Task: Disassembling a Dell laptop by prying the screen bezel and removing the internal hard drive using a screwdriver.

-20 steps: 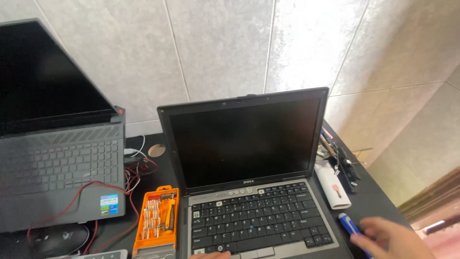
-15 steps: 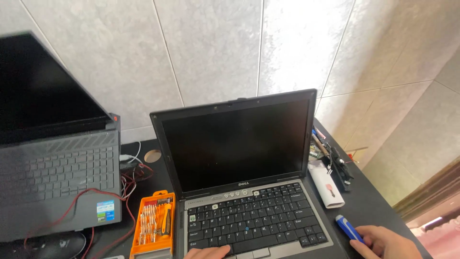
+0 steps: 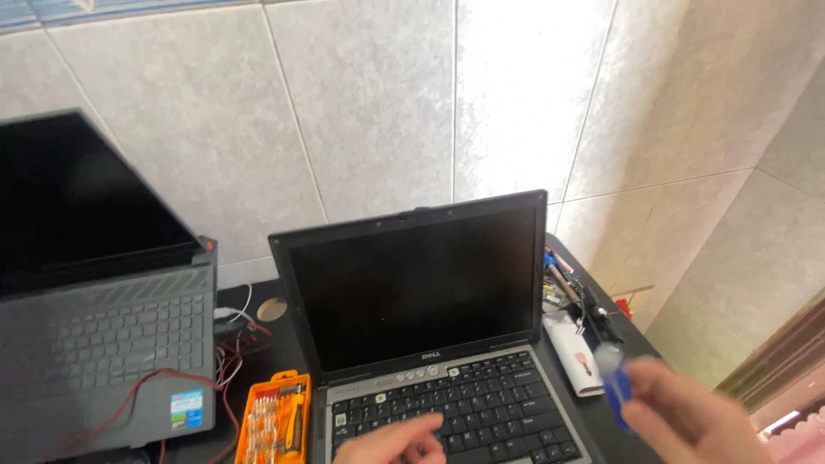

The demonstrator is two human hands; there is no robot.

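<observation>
Fingers (image 3: pixel 687 412) of our right hand (image 3: pixel 696 425) wrap a blue-handled screwdriver (image 3: pixel 614 382), blurred.
Our left hand (image 3: pixel 391 442) rests on the open laptop (image 3: pixel 430 344) keyboard, fingers loosely bent.

A small screwdriver with a translucent blue plastic handle (image 3: pixel 614 385) is gripped in the right hand (image 3: pixel 687 421), raised above the table edge just right of the laptop and blurred, its tip not discernible. The open black and silver laptop with a dark, switched-off screen (image 3: pixel 421 292) stands in the middle of the dark table, its lid upright and tilted slightly back toward the tiled wall. The left hand (image 3: pixel 395 442) lies on the front rows of its black keyboard (image 3: pixel 464 412), fingers touching the keys.
</observation>
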